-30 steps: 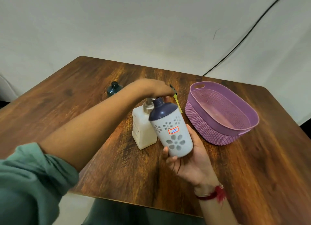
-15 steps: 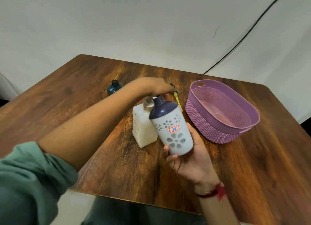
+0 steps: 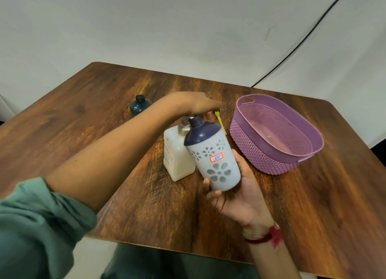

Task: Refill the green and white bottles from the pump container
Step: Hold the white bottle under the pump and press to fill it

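White bottle (image 3: 215,161) is up off the table (image 3: 104,132), tilted, neck right at the spout of the pump container (image 3: 177,155). My right hand (image 3: 240,195) has it, fingers wrapped round its base. Left hand (image 3: 192,104) lies over the pump head; can't tell if the fingers curl round it. Step, I'd say: pumping into the white one. Next needs straight presses w/ neck under spout. Green bottle (image 3: 139,106) stands capped at the back, basket (image 3: 261,157) to the right.
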